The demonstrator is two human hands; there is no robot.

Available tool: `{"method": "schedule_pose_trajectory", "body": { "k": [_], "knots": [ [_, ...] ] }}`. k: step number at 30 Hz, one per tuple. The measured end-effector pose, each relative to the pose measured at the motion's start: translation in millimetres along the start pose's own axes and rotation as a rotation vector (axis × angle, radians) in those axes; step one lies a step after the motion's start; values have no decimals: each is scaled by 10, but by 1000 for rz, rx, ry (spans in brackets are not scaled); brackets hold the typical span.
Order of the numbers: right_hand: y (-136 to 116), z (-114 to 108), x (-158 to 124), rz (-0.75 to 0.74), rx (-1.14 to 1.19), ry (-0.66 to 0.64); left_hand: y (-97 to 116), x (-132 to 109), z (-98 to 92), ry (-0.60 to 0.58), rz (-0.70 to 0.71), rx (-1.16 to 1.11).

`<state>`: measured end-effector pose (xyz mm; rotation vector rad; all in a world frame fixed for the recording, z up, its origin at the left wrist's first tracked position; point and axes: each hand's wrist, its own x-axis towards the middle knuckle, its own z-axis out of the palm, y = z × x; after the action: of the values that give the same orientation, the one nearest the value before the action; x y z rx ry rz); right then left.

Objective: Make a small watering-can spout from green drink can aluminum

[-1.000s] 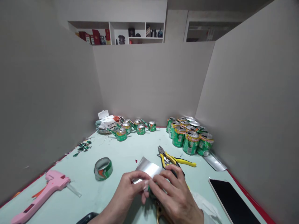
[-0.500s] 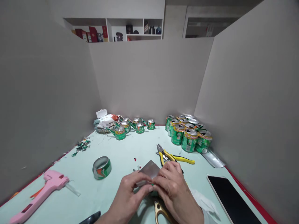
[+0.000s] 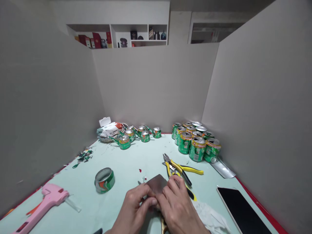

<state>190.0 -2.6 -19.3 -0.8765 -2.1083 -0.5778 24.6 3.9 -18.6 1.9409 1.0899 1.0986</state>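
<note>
Between my two hands is a piece of sheet metal [image 3: 157, 183], its plain grey side up and one corner pointing away from me. My left hand [image 3: 137, 206] pinches its left edge with thumb and fingers. Fingers of my right hand [image 3: 176, 203] are closed on its near right side, and they hide much of that edge. Under my right hand lies a gold-handled tool [image 3: 163, 225], mostly covered. Just beyond are yellow-and-black pliers [image 3: 179, 167]. To the left stands a cut green can ring [image 3: 104, 181].
A pink glue gun [image 3: 46, 201] lies at left, a phone [image 3: 241, 208] and white tissue [image 3: 211, 216] at right. Several green cans [image 3: 197, 149] stand at back right; small cut-can pieces with handles [image 3: 124, 143] stand at back left. Grey panels [image 3: 151, 87] enclose the table.
My right hand has shifted slightly and covers more of the gold-handled tool. Both hands keep hold of the sheet. The whole view has tilted up a little.
</note>
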Motion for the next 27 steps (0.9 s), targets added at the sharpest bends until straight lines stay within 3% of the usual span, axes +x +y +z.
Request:
{"method": "schedule_pose_trajectory", "body": {
  "k": [5,11,16,21,27],
  "knots": [
    [-12,-3,51,-24,-22,67,37,21,-17,58,-170,-270],
    [-31,-51,101,-106,59,231,-51,85,-17,-18,-344,-575],
    [-33,-73,91,-131,68,143,-81,83,-10,-33,-392,-687],
    [-46,-48,64,-130,72,148,-100,79,22,-24,-403,-696],
    [13,-66,67,63,183,75,-36,76,-8,-18,-334,-598]
  ]
}}
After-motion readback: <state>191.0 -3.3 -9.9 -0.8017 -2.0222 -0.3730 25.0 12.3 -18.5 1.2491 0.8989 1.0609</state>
